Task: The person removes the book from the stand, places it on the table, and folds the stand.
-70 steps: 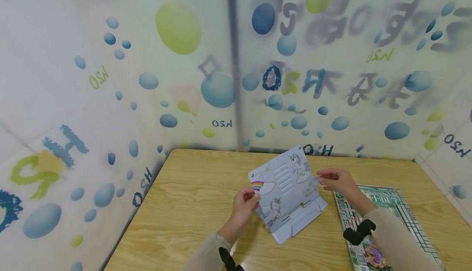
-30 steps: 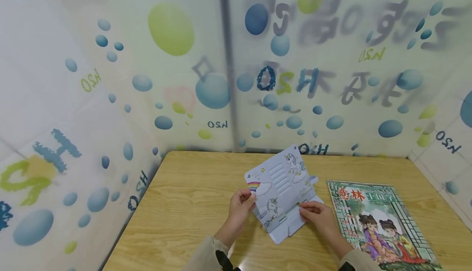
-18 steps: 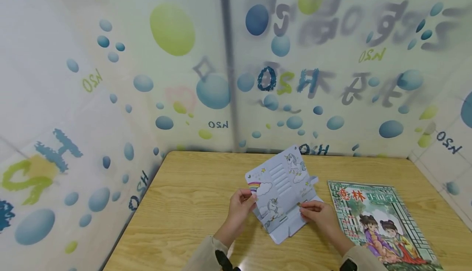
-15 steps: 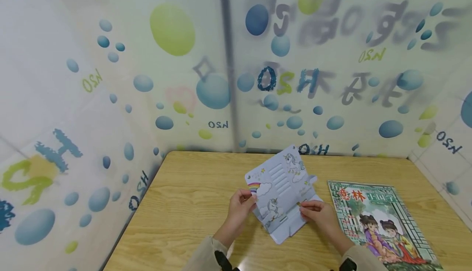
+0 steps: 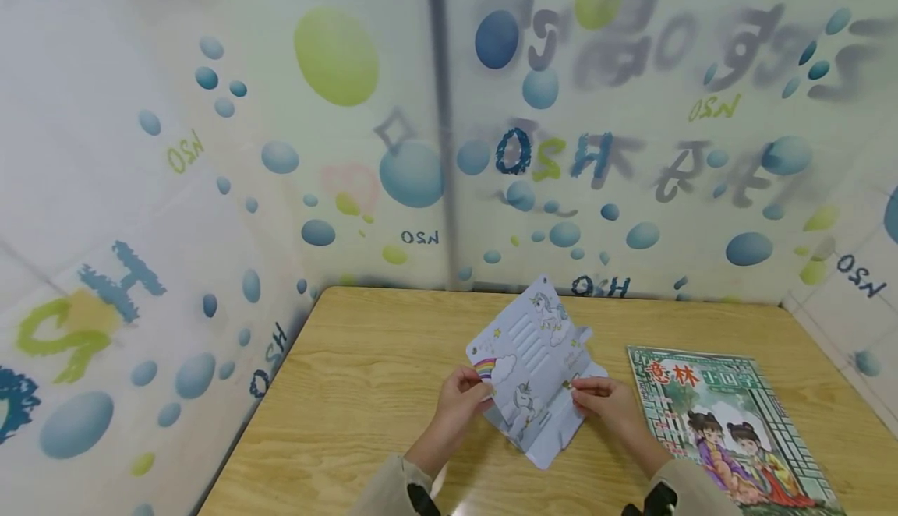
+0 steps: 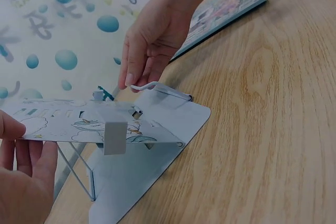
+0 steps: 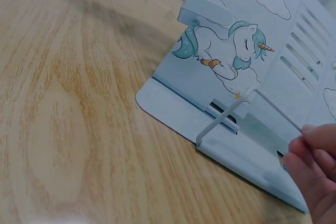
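A white folding book stand (image 5: 522, 368) printed with unicorns, clouds and a rainbow stands on the table, its slotted back panel tilted up from the base plate (image 6: 131, 171). My left hand (image 5: 457, 405) grips the panel's left edge, thumb on the printed face. At the stand's front, my right hand (image 5: 612, 408) pinches a white bent wire holder (image 7: 226, 115). That wire rises from the base's front edge in the right wrist view. Thin support rods (image 6: 75, 169) behind the panel show in the left wrist view. A small white clip (image 6: 115, 138) sticks out of the panel.
A magazine (image 5: 730, 430) with two drawn figures on its cover lies right of the stand, close to my right forearm. The wooden table (image 5: 351, 391) ends at a patterned curtain (image 5: 337, 150) along the back and sides.
My right hand has come down from the stand's right edge to the wire at its front. Lately the stand has turned slightly; my left hand keeps its grip on the edge.
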A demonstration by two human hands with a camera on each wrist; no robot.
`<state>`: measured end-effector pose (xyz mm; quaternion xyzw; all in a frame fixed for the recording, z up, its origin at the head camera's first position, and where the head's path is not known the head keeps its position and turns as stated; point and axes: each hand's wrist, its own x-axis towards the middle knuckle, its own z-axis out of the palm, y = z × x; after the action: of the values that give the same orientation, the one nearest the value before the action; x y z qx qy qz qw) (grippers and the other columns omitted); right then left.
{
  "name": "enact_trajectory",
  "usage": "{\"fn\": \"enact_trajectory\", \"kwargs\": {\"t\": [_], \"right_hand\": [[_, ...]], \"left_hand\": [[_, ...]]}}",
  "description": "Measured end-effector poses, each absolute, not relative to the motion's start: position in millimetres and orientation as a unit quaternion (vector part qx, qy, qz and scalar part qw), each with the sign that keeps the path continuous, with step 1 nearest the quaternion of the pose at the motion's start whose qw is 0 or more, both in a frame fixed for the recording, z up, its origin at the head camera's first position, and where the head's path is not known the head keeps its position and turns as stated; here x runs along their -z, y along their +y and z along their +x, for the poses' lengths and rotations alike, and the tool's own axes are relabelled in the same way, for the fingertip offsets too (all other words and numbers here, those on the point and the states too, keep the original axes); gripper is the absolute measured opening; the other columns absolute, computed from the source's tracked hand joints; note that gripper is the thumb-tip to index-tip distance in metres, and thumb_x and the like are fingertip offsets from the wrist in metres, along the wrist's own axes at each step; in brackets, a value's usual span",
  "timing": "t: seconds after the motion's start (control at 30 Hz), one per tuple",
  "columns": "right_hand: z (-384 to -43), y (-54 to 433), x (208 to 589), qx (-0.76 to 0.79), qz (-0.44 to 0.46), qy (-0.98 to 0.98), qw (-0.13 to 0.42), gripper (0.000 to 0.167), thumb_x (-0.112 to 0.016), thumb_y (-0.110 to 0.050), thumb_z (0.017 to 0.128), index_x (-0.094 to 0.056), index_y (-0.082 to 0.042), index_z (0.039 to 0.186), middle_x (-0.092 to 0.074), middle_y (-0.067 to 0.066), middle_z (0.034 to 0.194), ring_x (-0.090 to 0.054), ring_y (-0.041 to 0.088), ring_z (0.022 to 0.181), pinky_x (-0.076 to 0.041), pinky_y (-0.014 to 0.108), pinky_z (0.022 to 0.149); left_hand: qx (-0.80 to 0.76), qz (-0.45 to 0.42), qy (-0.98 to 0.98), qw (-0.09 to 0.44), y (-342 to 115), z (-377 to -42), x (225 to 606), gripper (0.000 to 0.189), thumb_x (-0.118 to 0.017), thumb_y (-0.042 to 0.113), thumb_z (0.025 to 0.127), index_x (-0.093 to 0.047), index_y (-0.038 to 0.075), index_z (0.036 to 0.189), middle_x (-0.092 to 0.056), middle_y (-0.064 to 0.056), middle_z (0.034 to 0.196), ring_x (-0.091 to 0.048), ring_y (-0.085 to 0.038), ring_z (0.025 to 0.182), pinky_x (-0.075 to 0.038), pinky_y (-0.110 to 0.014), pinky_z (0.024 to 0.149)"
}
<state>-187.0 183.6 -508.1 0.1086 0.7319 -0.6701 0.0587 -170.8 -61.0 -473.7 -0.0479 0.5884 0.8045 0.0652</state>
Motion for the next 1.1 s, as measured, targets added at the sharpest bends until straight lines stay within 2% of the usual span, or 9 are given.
{"fn": "enact_trajectory", "kwargs": {"t": [0.2,0.4,0.6,0.87,1.1], "right_hand": [[-191,188,508,0.664,0.099,0.738,0.059,0.023,-0.066,0.001,0.081,-0.063,0.012,0.101,-0.067,0.008,0.083,-0.063,0.012,0.072,-0.053,0.026,0.066],[-195,191,508,0.666,0.097,0.737,0.069,0.025,-0.067,0.001,0.08,-0.062,0.012,0.102,-0.066,0.008,0.086,-0.062,0.011,0.074,-0.053,0.027,0.068],[-198,192,507,0.657,0.092,0.745,0.078,0.026,-0.065,-0.001,0.082,-0.062,0.011,0.105,-0.065,0.008,0.088,-0.061,0.012,0.077,-0.053,0.028,0.069],[-203,196,507,0.648,0.069,0.754,0.088,0.027,-0.065,-0.003,0.083,-0.061,0.011,0.106,-0.065,0.011,0.093,-0.061,0.012,0.079,-0.053,0.029,0.07],[-210,196,503,0.62,0.064,0.775,0.104,0.026,-0.064,-0.003,0.084,-0.062,0.01,0.106,-0.063,0.017,0.101,-0.061,0.017,0.083,-0.053,0.032,0.072]], "left_hand": [[-0.805,-0.033,0.585,0.092,-59,-167,472,0.02,-0.053,-0.007,0.073,-0.046,0.002,0.089,-0.049,-0.002,0.08,-0.052,-0.011,0.074,-0.051,-0.03,0.069],[-0.815,-0.02,0.568,0.109,-56,-163,474,0.04,-0.054,-0.006,0.072,-0.046,-0.007,0.111,-0.053,-0.006,0.09,-0.054,-0.014,0.08,-0.051,-0.028,0.071],[-0.824,-0.011,0.551,0.13,-54,-160,478,0.051,-0.053,-0.008,0.072,-0.043,-0.005,0.122,-0.055,-0.007,0.095,-0.056,-0.015,0.084,-0.052,-0.029,0.073],[-0.827,0.004,0.541,0.15,-50,-153,478,0.051,-0.053,-0.008,0.072,-0.045,-0.005,0.122,-0.059,-0.006,0.097,-0.058,-0.016,0.086,-0.05,-0.031,0.077],[-0.837,0.006,0.521,0.169,-43,-147,478,0.046,-0.053,-0.009,0.069,-0.048,-0.005,0.115,-0.06,-0.006,0.093,-0.058,-0.015,0.083,-0.05,-0.028,0.074]]}}
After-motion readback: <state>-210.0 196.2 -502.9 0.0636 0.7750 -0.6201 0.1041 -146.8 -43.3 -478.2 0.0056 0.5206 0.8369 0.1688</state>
